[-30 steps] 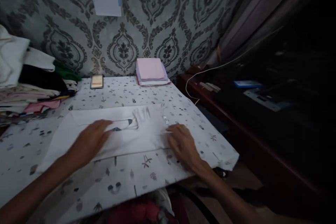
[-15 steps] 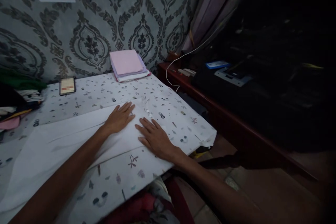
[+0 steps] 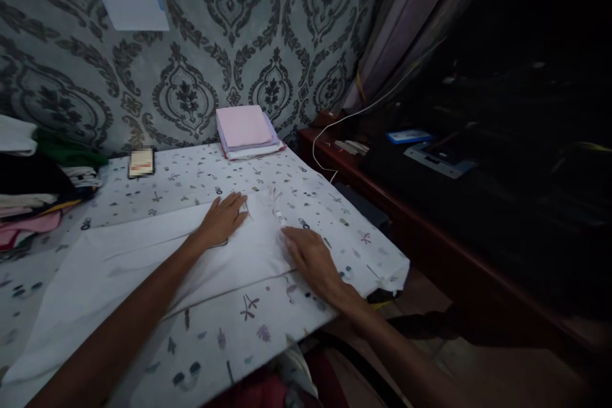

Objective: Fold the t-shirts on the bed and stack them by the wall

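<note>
A long white folded garment (image 3: pixel 143 261) lies spread across a patterned white cloth (image 3: pixel 224 325), with some creases along its length and a small bunched trim at its far right end. My left hand (image 3: pixel 224 222) rests flat on top of the garment, fingers stretched out. At the garment's right end is my right hand (image 3: pixel 315 262), turned on its side. Its fingers are drawn together at the edge of the fabric, and the palm side is hidden.
Against the wall sits a stack of folded pink and lilac cloth (image 3: pixel 246 127). A phone-like object (image 3: pixel 141 162) lies at the back left, beside a pile of clothes (image 3: pixel 43 185). On the right stands a dark red wooden edge (image 3: pixel 406 229), with a white cable (image 3: pixel 351 116) above it.
My right hand has gone from lying flat with spread fingers to turned sideways with fingers together, farther right at the garment's end. My left hand stays flat. The view has shifted slightly.
</note>
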The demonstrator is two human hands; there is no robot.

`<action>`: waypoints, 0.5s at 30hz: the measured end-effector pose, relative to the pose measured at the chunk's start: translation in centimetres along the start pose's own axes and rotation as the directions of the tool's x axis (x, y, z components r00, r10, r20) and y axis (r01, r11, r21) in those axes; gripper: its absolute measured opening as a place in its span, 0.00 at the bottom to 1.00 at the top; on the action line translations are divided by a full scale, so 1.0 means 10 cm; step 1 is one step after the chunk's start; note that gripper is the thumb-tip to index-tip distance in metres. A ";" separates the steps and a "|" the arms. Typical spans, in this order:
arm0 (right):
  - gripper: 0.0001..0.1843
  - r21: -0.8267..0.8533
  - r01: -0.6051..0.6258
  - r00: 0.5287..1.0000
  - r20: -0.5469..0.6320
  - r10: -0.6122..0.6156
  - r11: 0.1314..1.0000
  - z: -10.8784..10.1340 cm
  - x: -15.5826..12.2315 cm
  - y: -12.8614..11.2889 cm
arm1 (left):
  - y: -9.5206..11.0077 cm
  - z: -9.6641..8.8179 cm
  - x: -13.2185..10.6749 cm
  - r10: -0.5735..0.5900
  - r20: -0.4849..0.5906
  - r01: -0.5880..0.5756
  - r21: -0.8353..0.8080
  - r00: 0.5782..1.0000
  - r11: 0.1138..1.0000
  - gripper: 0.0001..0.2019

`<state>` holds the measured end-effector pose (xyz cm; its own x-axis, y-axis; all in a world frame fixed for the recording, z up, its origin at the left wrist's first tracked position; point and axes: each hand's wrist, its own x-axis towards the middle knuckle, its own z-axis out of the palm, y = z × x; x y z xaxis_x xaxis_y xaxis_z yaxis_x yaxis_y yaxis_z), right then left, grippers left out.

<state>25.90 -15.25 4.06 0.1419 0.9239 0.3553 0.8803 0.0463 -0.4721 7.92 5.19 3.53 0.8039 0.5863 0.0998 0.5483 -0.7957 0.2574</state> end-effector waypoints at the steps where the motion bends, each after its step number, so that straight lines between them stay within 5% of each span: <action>1: 0.18 0.069 -0.044 0.999 -0.012 0.045 0.997 -0.05 0.07 0.06 | 0.01 -0.02 0.03 0.010 -0.027 -0.010 -0.018 1.000 1.000 0.24; 6: 0.13 0.159 -0.152 0.988 0.032 0.149 0.975 -0.06 0.68 0.40 | 0.31 -0.14 0.36 0.075 -0.136 -0.080 -0.036 0.988 0.996 0.15; 11: 0.17 0.027 -0.245 0.970 0.005 0.245 0.969 0.24 1.19 0.64 | 0.70 -0.09 0.70 -0.062 -0.089 0.064 0.023 0.994 0.998 0.13; 15: 0.13 0.008 -0.280 0.960 -0.014 0.280 0.960 0.36 1.33 0.74 | 0.73 -0.03 0.76 -0.130 -0.055 0.130 0.009 0.990 0.991 0.07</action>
<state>32.67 -1.28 2.38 0.3892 0.8944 0.2205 0.8019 -0.2112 -0.5589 17.99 3.90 6.48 0.7123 0.6919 0.1182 0.6505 -0.7139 0.2591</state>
